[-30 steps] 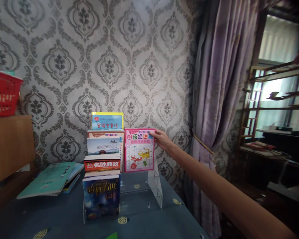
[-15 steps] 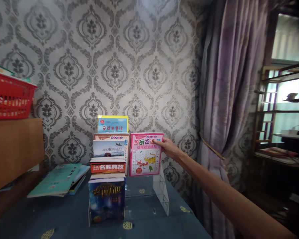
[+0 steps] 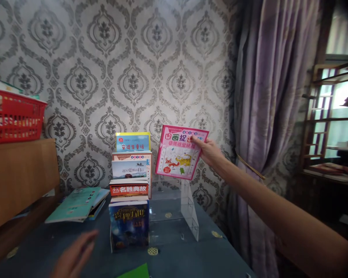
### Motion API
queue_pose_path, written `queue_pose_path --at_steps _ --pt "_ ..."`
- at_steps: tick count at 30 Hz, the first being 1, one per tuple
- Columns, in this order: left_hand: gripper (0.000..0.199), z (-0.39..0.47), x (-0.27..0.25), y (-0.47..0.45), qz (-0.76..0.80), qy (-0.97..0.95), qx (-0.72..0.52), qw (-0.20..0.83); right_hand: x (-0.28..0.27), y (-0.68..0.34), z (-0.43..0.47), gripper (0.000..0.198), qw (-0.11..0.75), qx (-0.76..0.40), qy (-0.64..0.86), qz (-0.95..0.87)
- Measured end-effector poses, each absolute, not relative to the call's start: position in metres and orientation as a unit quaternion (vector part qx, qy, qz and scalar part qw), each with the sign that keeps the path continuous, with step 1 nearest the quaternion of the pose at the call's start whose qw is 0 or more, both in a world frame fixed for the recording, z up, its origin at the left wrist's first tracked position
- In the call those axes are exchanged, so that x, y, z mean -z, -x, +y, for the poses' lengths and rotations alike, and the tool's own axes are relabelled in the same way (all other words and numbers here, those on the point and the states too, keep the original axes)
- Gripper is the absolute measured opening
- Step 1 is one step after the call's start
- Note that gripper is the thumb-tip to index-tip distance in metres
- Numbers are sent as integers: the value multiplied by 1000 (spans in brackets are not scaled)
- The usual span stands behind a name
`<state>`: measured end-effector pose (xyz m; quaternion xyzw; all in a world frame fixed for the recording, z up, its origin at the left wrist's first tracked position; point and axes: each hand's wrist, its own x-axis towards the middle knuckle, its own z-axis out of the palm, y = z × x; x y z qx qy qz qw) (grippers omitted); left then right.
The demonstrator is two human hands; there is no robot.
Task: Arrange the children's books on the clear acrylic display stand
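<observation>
My right hand grips a pink picture book by its upper right corner, thumb across the cover. The book is tilted and held in the air above the right side of a clear stepped book stand. On the stand's left side several books stand in tiers: a blue-and-yellow book at the back, a pale landscape-cover book, a red-banded book, and a dark blue book in front. My left hand, blurred, is low at the left, fingers stretched out and holding nothing.
Teal booklets lie stacked on the dark tablecloth at the left. A red basket sits on a wooden cabinet. A green corner shows at the table's near edge. A purple curtain hangs at the right.
My right hand has lifted the pink picture book up off the stand and tilted it. My left hand has come into view at the lower left. A green corner has appeared at the bottom.
</observation>
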<state>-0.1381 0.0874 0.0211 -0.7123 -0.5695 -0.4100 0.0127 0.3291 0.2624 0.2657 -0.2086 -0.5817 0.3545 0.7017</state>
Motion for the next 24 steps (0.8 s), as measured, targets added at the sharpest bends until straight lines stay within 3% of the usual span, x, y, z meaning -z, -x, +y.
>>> queue_pose_path --at_steps 6,10,16,21,24 --pt "53 119 -203 101 -484 719 498 -13 -315 -326 244 35 724 -277 173 -607" --pt "54 156 -285 44 -418 766 488 -13 -343 -303 246 36 736 -246 140 -615" --pt "60 219 -345 -9 -418 729 542 -36 -374 -264 264 37 737 -235 87 -628" --pt "32 243 -362 -11 -405 723 548 -114 -381 -231 282 40 718 -254 47 -647" --pt "28 250 -358 0 -405 703 567 -144 -377 -214 291 40 704 -271 43 -655"
